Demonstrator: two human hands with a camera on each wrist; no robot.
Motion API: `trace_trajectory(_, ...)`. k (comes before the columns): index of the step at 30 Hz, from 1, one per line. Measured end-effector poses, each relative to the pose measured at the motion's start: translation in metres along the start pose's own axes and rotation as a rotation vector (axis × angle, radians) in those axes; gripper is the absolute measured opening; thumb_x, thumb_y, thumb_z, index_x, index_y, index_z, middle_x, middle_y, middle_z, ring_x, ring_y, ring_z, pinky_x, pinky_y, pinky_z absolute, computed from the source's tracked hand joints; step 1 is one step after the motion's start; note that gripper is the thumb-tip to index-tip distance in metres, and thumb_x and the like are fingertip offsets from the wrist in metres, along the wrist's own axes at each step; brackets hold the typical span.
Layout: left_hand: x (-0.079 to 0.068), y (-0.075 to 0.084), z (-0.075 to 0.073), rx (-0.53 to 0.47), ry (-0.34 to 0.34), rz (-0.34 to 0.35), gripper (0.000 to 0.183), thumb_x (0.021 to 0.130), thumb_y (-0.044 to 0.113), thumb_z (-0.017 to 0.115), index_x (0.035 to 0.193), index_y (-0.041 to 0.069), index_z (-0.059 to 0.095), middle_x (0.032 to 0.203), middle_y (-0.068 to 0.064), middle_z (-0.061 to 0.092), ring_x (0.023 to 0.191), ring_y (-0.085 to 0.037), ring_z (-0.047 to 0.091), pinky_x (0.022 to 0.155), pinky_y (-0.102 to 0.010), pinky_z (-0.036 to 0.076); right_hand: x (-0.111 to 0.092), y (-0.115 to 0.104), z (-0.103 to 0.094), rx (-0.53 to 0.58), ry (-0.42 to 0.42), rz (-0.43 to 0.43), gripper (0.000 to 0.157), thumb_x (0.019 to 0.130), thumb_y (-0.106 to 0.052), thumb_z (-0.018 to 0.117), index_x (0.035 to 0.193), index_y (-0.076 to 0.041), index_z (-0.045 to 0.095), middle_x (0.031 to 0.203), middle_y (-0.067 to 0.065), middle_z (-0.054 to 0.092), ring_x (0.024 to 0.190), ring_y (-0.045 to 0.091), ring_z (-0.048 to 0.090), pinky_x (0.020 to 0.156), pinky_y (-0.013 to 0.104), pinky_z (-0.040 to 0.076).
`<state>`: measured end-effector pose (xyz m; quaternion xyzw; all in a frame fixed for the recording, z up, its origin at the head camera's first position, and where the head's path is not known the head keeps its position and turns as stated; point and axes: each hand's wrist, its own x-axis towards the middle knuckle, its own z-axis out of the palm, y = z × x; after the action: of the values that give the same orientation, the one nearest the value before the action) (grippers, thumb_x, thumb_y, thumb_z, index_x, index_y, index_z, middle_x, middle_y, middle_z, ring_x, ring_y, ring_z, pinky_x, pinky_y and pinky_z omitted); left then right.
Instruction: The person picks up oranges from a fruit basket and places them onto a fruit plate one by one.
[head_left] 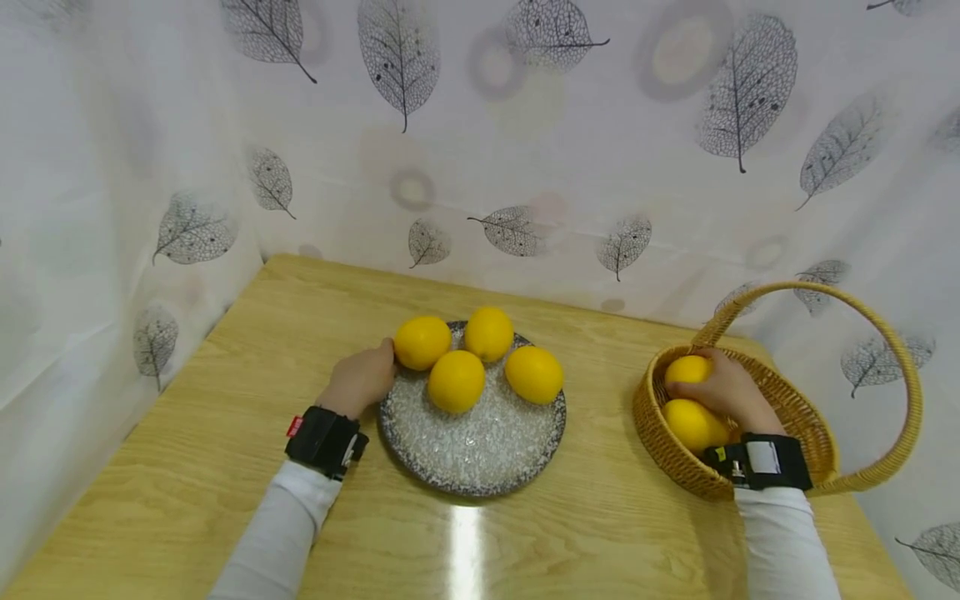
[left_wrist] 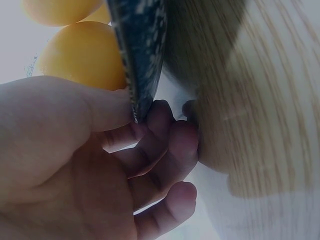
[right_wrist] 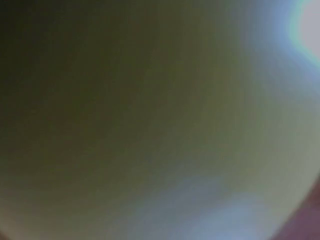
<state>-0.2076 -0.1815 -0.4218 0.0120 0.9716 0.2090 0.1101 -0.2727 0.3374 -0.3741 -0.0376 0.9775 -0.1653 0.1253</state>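
In the head view my left hand (head_left: 362, 379) holds the left rim of a round speckled grey plate (head_left: 480, 450). The left wrist view shows the thumb over the plate's edge (left_wrist: 145, 60) and the fingers curled beneath it. Several yellow lemons lie on the plate's far half, one lemon (head_left: 422, 342) right beside this hand. On the right, my right hand (head_left: 726, 385) reaches into a wicker basket (head_left: 678, 467) and grips the farther lemon (head_left: 686, 371). A nearer lemon (head_left: 693, 425) sits under the wrist. A blurred close surface fills the right wrist view.
The basket's tall arched handle (head_left: 911, 383) leans out to the right, beside the right forearm. Both stand on a light wooden table (head_left: 600, 533). A white leaf-print curtain (head_left: 525, 150) hangs along the table's back and sides.
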Motion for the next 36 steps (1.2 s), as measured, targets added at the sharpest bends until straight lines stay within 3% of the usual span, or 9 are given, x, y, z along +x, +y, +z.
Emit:
trace_trajectory(12, 0.000, -0.003, 0.004, -0.001, 0.004, -0.005, 0.038, 0.108, 0.019, 0.041, 0.135, -0.007, 0.048, 0.119, -0.027, 0.068, 0.108, -0.042, 0.068, 0.091, -0.058, 0.053, -0.006, -0.007, -0.004, 0.005, 0.023, -0.017, 0.100, 0.092, -0.053, 0.068, 0.155, 0.011, 0.024, 0.143, 0.041, 0.042, 0.114, 0.050, 0.053, 0.085, 0.054, 0.050)
trace_trajectory(23, -0.003, 0.000, 0.002, -0.002, 0.001, -0.002, 0.036, 0.108, 0.018, 0.042, 0.133, -0.008, 0.049, 0.117, -0.027, 0.069, 0.106, -0.042, 0.068, 0.089, -0.058, 0.053, -0.014, -0.015, -0.006, -0.018, 0.074, -0.029, 0.098, 0.092, -0.055, 0.068, 0.153, 0.010, 0.028, 0.140, 0.041, 0.044, 0.110, 0.050, 0.056, 0.081, 0.052, 0.051)
trace_trajectory(36, 0.000, -0.002, 0.002, 0.004, 0.002, 0.001, 0.041, 0.108, 0.018, 0.043, 0.139, -0.008, 0.046, 0.121, -0.028, 0.068, 0.109, -0.043, 0.068, 0.089, -0.058, 0.053, -0.023, -0.028, -0.012, -0.010, 0.128, -0.036, 0.101, 0.091, -0.055, 0.069, 0.153, 0.012, 0.027, 0.145, 0.042, 0.039, 0.119, 0.055, 0.050, 0.090, 0.064, 0.048)
